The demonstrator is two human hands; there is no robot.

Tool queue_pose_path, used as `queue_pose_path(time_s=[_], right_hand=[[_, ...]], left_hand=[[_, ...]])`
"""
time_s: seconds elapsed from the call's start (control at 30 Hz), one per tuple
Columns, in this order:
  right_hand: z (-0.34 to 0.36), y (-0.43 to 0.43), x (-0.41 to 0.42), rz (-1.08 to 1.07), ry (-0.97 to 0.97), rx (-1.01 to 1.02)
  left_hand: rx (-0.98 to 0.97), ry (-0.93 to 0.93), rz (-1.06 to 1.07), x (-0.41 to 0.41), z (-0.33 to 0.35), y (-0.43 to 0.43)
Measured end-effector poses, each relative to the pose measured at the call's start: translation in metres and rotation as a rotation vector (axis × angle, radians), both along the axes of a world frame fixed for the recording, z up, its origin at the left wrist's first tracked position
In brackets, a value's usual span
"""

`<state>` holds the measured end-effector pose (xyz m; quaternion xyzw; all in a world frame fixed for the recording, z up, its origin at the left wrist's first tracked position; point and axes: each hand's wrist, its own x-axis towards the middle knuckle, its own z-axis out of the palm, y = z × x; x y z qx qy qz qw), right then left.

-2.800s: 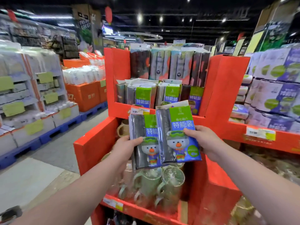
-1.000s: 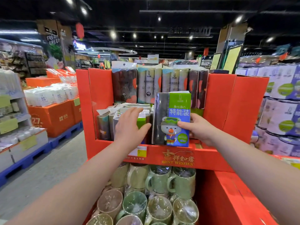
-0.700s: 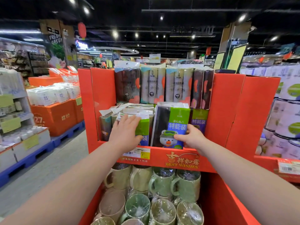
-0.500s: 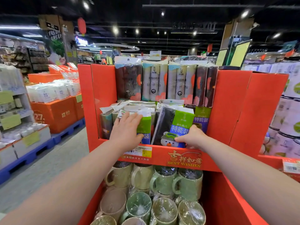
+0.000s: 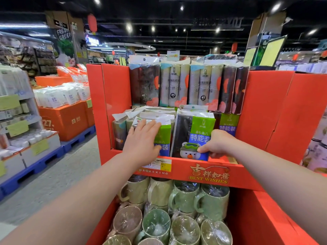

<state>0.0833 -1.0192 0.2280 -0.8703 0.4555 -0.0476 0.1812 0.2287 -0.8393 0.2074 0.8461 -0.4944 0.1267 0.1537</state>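
Note:
A pack of dark rolls with a green-and-blue label and a cartoon bear (image 5: 192, 137) stands in the middle shelf of a red cardboard display stand (image 5: 203, 169). My right hand (image 5: 216, 144) grips that pack at its lower right edge. A second pack with the same label (image 5: 163, 135) stands to its left among other packs. My left hand (image 5: 141, 140) lies on the front of it, fingers spread and fairly straight.
Taller roll packs (image 5: 184, 85) fill the stand's top tier. Wrapped green and beige mugs (image 5: 177, 209) crowd the bottom tier. Orange boxes with white goods (image 5: 65, 110) stand on blue pallets to the left across a grey aisle. Stacked purple-white packages (image 5: 318, 151) sit at the right.
Both packs went from being held in front of the stand into its middle shelf. My right hand pushed its pack down and back; my left hand moved onto the left pack's front.

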Motion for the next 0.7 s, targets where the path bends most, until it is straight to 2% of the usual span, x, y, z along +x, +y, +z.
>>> queue_pose_path(time_s=[0.2,0.23,0.33,0.37,0.5,0.7], right_hand=[[-0.001,-0.003,-0.002,0.012,-0.025,-0.003],[-0.005,-0.004,-0.001,0.005,-0.069,0.034],[-0.018,0.000,0.002,-0.076,-0.344,0.355],[-0.021,0.001,0.004,-0.107,-0.415,0.382],[-0.033,-0.004,0.010,-0.128,-0.458,0.137],[-0.035,-0.013,0.015,-0.129,-0.410,0.049]], left_hand=[[0.012,0.006,-0.013,0.001,0.002,0.001],[0.015,0.006,-0.012,0.000,0.002,0.000],[0.013,0.004,-0.009,-0.001,0.002,-0.002],[0.013,0.003,-0.007,0.000,0.001,-0.002],[0.010,-0.005,-0.010,0.000,0.000,-0.001],[0.026,-0.006,-0.016,0.001,0.001,0.000]])
